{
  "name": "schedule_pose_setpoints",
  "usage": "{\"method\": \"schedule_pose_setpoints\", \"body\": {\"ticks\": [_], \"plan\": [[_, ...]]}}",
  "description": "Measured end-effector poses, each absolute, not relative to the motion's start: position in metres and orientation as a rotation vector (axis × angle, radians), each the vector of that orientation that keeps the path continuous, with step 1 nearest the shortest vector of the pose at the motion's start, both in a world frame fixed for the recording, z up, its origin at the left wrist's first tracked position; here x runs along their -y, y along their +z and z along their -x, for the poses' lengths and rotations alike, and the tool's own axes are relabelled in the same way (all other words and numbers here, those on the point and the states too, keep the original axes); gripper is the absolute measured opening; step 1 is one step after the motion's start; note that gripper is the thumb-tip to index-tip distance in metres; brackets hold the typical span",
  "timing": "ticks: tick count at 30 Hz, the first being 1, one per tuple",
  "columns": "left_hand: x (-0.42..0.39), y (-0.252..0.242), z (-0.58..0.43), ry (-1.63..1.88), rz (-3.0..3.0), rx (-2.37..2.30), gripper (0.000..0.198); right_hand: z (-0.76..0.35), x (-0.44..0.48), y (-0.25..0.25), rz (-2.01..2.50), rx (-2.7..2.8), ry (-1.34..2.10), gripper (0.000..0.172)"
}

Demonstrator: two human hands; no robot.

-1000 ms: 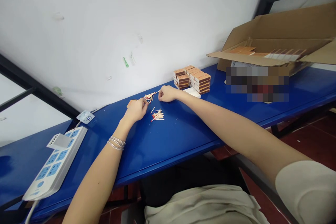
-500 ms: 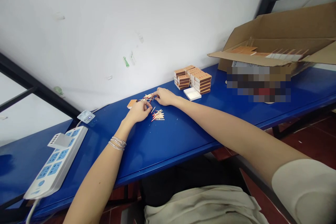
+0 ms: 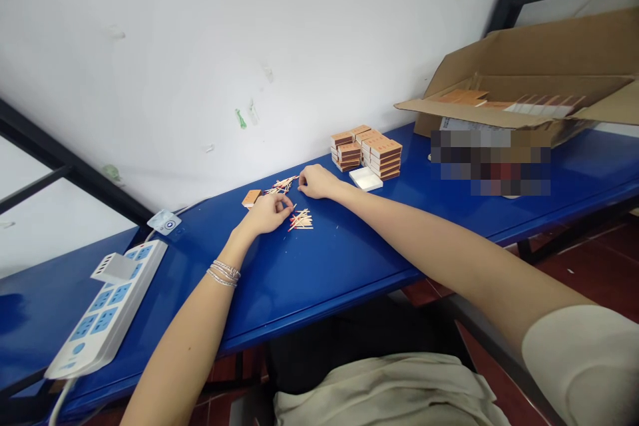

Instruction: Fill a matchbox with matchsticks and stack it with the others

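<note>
Red-tipped matchsticks lie loose on the blue table [image 3: 324, 266] in two small heaps. My left hand [image 3: 265, 214] rests curled beside the nearer heap of matches [image 3: 301, 219], fingertips pinched on a single matchstick. My right hand [image 3: 316, 181] lies just beyond, fingers closed at the edge of the farther heap of matches [image 3: 282, 185]; whether it grips one is unclear. An orange matchbox sleeve [image 3: 251, 198] lies left of the heaps. A white inner tray [image 3: 366, 178] sits right of my right hand.
Stacks of orange matchboxes [image 3: 368, 150] stand behind the white tray. An open cardboard carton [image 3: 529, 90] holding more boxes sits at the right. A white and blue power strip [image 3: 102, 309] lies at the left, near the table's front edge. The white wall runs close behind.
My left hand has drawn back from the farther heap toward the nearer one. My right hand dipped to the farther heap and has shifted slightly right.
</note>
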State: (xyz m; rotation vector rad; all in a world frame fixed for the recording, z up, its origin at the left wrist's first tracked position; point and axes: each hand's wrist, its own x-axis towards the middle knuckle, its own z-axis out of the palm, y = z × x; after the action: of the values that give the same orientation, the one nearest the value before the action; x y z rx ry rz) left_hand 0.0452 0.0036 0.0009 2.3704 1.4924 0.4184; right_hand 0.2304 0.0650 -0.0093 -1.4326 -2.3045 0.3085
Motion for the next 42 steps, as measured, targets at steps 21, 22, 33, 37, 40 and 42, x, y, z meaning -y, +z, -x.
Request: {"method": "schedule_pose_setpoints", "body": {"ticks": [21, 22, 33, 37, 40, 42], "plan": [[-0.004, -0.002, -0.05, 0.377, -2.449, -1.593, 0.015, -0.247, -0.067, 0.005, 1.466, 2.359, 0.405, 0.026], [-0.002, -0.002, -0.052, 0.4, -2.449, -1.576, 0.015, -0.248, -0.069, 0.001, 1.523, 2.314, 0.304, 0.028], [0.009, 0.004, -0.066, 0.409, -2.419, -1.449, 0.016, -0.24, -0.083, -0.016, 1.622, 2.264, 0.019, 0.03], [0.006, 0.002, -0.062, 0.405, -2.406, -1.448, 0.017, -0.241, -0.081, -0.013, 1.617, 2.277, 0.029, 0.027], [0.005, 0.0, -0.061, 0.423, -2.396, -1.46, 0.019, -0.242, -0.08, -0.013, 1.615, 2.268, 0.045, 0.027], [0.005, 0.0, -0.061, 0.431, -2.386, -1.462, 0.02, -0.242, -0.08, -0.013, 1.592, 2.278, 0.066, 0.027]]}}
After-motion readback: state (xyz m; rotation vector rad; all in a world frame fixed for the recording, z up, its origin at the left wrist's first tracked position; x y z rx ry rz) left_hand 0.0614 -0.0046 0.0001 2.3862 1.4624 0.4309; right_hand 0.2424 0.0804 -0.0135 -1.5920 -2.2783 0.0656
